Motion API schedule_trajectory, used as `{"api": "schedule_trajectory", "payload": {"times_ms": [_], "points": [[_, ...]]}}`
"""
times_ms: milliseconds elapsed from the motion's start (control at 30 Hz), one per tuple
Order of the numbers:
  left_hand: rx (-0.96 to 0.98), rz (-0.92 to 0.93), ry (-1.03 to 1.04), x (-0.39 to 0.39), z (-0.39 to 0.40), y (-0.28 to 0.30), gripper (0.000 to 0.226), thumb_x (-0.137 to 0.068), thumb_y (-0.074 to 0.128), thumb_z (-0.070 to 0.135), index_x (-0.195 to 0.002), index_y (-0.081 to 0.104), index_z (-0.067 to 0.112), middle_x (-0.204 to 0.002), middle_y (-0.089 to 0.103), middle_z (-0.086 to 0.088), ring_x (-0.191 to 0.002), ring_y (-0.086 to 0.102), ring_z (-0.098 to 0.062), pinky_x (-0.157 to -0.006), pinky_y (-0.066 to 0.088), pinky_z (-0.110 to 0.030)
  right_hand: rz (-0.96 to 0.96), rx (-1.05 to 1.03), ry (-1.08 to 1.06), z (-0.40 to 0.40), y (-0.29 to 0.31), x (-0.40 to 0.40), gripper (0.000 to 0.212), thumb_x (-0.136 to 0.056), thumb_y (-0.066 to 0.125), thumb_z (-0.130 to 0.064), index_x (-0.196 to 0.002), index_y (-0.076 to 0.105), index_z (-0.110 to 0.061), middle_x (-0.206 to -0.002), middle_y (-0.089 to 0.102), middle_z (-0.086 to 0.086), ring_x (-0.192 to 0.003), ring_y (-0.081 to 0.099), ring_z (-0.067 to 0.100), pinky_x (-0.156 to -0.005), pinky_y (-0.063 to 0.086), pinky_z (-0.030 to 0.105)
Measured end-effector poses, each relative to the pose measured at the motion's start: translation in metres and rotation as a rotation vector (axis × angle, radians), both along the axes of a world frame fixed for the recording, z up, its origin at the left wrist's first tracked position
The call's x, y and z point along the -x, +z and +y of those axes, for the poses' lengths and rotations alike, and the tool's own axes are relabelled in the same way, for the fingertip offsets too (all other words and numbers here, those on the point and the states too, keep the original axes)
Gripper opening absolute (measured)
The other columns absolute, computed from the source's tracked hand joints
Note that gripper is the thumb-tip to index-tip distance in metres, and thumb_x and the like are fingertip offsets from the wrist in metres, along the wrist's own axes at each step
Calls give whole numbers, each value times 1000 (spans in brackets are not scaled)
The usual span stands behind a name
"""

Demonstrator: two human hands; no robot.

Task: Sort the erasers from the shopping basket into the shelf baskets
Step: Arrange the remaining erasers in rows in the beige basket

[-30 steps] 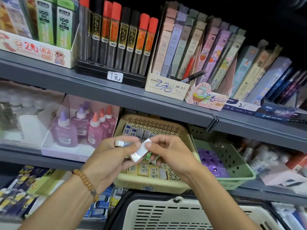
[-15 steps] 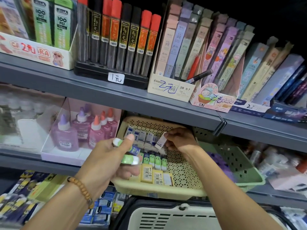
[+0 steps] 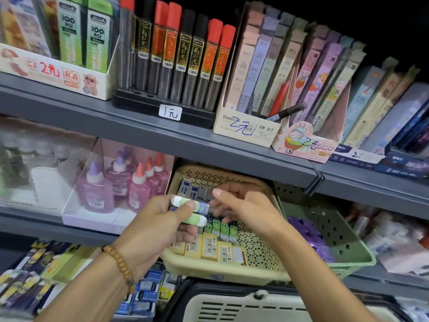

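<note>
Left hand [image 3: 155,226] grips a small stack of green-sleeved erasers [image 3: 192,211], thumb clamped on top; long axes run left-right, free ends pointing toward the right hand. Right hand [image 3: 243,205], just beside those ends, fingers loosely spread, holds nothing visible (some blur). Both hover over the beige shelf basket [image 3: 262,256], already rowed with erasers. Right hand nearer for the next pick. Green basket [image 3: 343,249] further right.
</note>
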State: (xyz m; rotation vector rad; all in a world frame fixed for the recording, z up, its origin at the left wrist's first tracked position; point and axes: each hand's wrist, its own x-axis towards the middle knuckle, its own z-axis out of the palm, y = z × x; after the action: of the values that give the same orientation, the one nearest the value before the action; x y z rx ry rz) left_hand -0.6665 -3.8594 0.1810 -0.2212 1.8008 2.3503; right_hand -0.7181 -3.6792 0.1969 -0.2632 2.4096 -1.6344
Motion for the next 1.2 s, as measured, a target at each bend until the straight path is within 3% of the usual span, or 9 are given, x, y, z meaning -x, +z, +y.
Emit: {"api": "schedule_trajectory", "payload": {"times_ms": [133,300,400,533,633,900,967,1033,1200], "points": [[51,42,-23,-3,0,1,14,-91,62,8,-101,68,2,-86,74,-17,-65,67,-17,-56,55,-20,-64,52,112,-8,7,-15,4,-86,74,-16,-90,72,-15,-81,73,0,-74,68,13,-64,56,25],[100,12,68,-3,0,2,33,-75,76,-4,-103,64,8,-87,72,-18,-60,66,-18,-60,56,-26,-107,355,-149,8,12,-7,6,-89,66,-1,-93,67,-6,-81,73,10,-69,69,17,-56,56,24],[153,2,122,-2,-5,2,33,-74,76,-3,-101,65,13,-94,71,-13,-65,66,-20,-65,54,-35,-56,81,-260,30,5,-1,11,-91,63,0,-88,69,-9,-75,71,8,-59,63,13,-56,56,21],[116,30,159,1,-9,1,22,-90,60,-3,-101,64,15,-78,74,-9,-67,68,-15,-64,53,-30,-96,-253,-320,43,-18,7,24,-92,59,3,-79,69,-15,-71,67,4,-53,57,10,-55,53,19],[103,83,163,4,-13,-1,21,-93,55,-2,-110,59,9,-85,74,-10,-80,73,-17,-72,55,-25,-103,-415,-333,40,-31,18,32,-91,61,-3,-71,67,-26,-66,68,-2,-55,60,8,-62,55,22],[103,112,197,3,-22,-1,13,-83,71,7,-95,71,10,-80,76,-7,-75,73,-17,-66,59,-23,-125,-438,-371,28,-38,21,15,-86,69,-4,-78,69,-17,-83,75,10,-71,73,20,-75,61,34],[120,107,204,4,-21,-1,11,-82,72,10,-92,73,13,-79,76,-7,-70,72,-15,-65,58,-26,-45,-491,-345,26,-31,15,14,-90,66,-13,-83,69,-26,-83,74,-1,-74,71,15,-68,57,24],[140,107,201,4,-21,-1,9,-80,75,14,-88,74,14,-77,76,-7,-68,71,-14,-63,56,-26,18,-352,-254,17,-20,8,10,-91,65,-20,-89,70,-29,-81,72,-8,-74,67,10,-64,54,21],[157,87,156,4,-17,-2,17,-74,79,18,-86,73,7,-73,75,-11,-63,71,-15,-55,55,-20,31,-2,263,-20,10,-10,27,-88,71,-16,-110,67,-31,-84,69,-6,-74,66,9,-58,51,21]]}}
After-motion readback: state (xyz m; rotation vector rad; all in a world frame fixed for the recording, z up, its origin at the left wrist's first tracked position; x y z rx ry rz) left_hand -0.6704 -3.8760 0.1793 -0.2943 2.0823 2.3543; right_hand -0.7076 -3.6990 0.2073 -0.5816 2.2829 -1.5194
